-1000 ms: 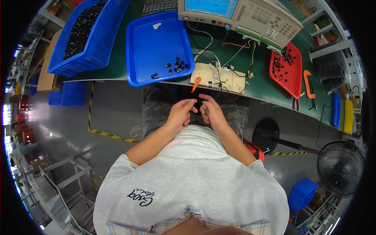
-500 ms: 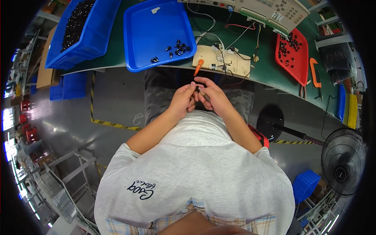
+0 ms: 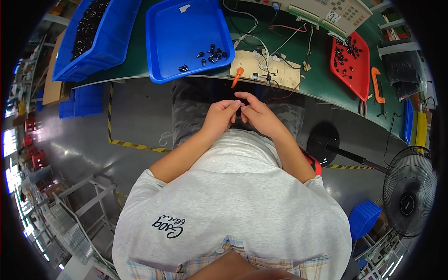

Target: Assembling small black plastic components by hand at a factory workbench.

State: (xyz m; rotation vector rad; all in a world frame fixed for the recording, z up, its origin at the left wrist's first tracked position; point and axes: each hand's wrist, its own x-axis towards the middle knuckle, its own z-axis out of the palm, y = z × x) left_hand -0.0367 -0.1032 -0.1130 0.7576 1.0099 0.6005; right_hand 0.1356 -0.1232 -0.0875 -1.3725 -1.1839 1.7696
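My left hand point(image 3: 221, 116) and my right hand point(image 3: 257, 115) meet above my lap, just short of the bench edge. Their thumbs and fingertips are closed together around a small black part, now mostly covered by the fingers. The right index finger reaches outward above the pinch. Beyond my hands, an orange-handled tool or clamp point(image 3: 238, 77) stands at the front of a wooden board point(image 3: 287, 73) carrying wires and small fittings. Similar small black parts point(image 3: 213, 55) lie in a blue tray point(image 3: 161, 46) to the left.
A deep blue bin point(image 3: 109, 44) full of black pieces stands far left. On the right, a red tray point(image 3: 361, 84) holds more small parts, beside an orange frame-shaped tool point(image 3: 376, 85). A beige instrument point(image 3: 322, 11) sits behind the board. A black fan point(image 3: 408, 196) stands at right.
My hands have shifted slightly, fingertips drawing closer together, and the small black part that showed between them is now mostly hidden. The trays and tools stay in place.
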